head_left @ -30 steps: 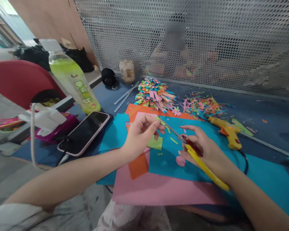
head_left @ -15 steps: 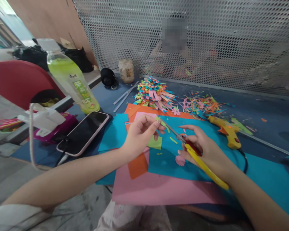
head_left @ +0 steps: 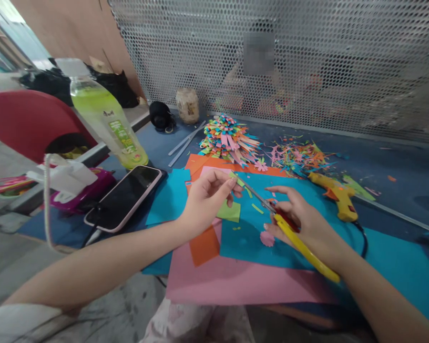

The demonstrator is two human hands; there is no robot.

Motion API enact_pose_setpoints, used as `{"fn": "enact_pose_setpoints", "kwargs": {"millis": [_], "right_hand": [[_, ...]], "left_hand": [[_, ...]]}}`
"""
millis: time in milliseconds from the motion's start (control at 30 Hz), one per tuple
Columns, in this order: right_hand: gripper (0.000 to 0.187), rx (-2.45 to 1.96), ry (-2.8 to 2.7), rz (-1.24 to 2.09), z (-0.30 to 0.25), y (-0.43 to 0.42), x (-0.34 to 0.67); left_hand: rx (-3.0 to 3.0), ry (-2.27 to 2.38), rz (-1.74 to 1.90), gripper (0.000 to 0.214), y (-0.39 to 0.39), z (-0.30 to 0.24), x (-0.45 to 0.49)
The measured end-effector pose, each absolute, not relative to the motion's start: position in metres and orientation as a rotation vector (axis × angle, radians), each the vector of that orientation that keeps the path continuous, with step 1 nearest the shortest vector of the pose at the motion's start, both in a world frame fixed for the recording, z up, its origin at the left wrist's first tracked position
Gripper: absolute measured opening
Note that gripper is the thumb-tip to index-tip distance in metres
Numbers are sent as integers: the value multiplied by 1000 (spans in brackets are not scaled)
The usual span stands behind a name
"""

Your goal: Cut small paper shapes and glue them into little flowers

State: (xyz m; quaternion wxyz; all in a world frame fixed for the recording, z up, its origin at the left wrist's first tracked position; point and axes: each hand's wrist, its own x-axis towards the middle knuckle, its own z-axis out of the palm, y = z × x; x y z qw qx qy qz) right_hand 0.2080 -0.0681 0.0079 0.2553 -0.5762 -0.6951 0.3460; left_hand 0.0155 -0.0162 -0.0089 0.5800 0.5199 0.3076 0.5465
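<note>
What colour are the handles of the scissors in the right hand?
The scissors handles are yellow and red, best seen in the head view.

Yellow-and-red-handled metal scissors (head_left: pixel 289 233) sit above the flat blue paper sheet (head_left: pixel 243 243), which overlaps the broad pink paper sheet (head_left: pixel 243 286). Behind stands the multicoloured fringed paper cone (head_left: pixel 227 138), left of tangled multicoloured paper strips (head_left: pixel 300 157); the yellow plastic glue gun (head_left: pixel 339 196) lies before these. At left, the clear plastic bottle (head_left: pixel 105 116) stands behind the black rectangular phone (head_left: pixel 127 197).

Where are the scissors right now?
In the head view, the scissors are right of centre in the right hand, their blades pointing toward the left hand, above the blue paper.
</note>
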Motion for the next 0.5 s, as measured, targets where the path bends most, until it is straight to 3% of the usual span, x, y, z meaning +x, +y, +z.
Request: {"fn": "enact_pose_setpoints", "kwargs": {"millis": [500], "right_hand": [[57,-1597,-1851,1008,18,-69,204]], "left_hand": [[1251,742,1238,19,-16,-10,16]]}}
